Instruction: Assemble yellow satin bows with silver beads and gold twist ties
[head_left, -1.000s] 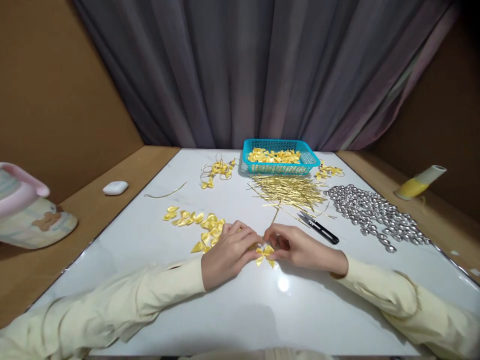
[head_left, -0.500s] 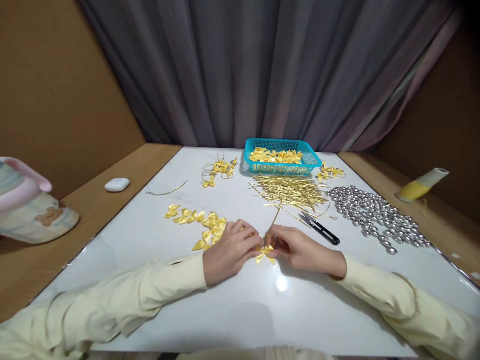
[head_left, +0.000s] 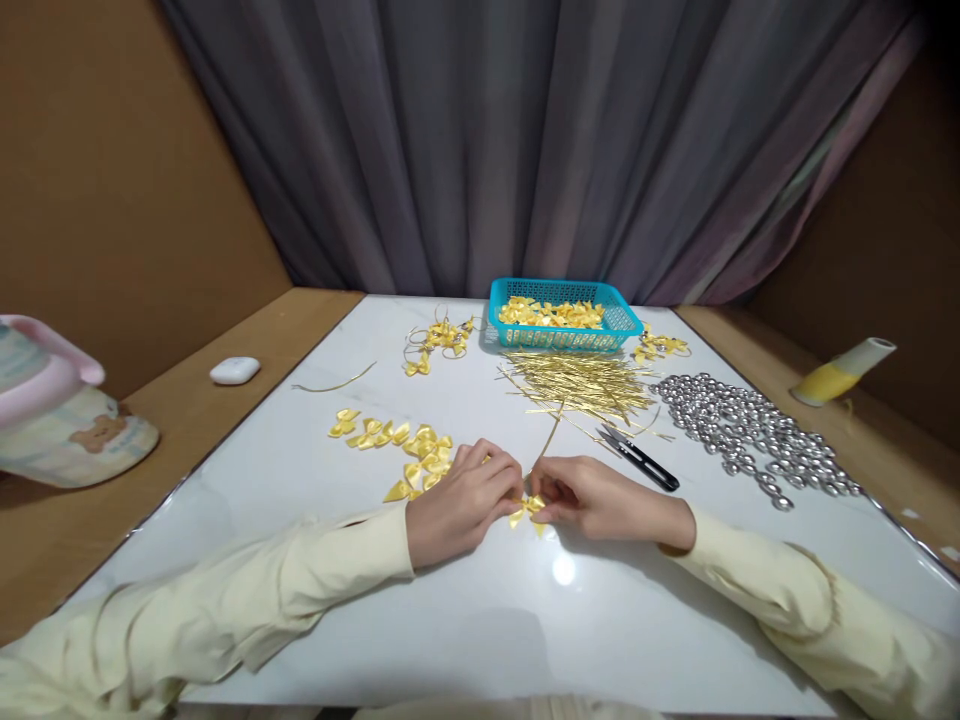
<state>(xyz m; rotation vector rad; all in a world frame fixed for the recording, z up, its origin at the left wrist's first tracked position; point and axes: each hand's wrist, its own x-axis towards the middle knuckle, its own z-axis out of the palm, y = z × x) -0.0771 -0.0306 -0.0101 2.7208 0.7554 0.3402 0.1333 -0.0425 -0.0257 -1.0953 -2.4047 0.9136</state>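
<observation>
Both my hands meet at the middle of the white table. My left hand and my right hand pinch a small yellow ribbon bow between their fingertips. A thin gold wire tie rises from the bow toward the far side. Just left of my left hand lies a row of loose yellow bows. Black thread snips lie just beyond my right hand.
A teal basket of yellow bows stands at the back, with a heap of gold wire ties before it. Silver beads spread at the right. Finished bows, a white case, a pink-rimmed container and a yellow spool lie around.
My fingers have drawn slightly closer around the bow, which sits a little tighter between them. Everything else on the table is unmoved.
</observation>
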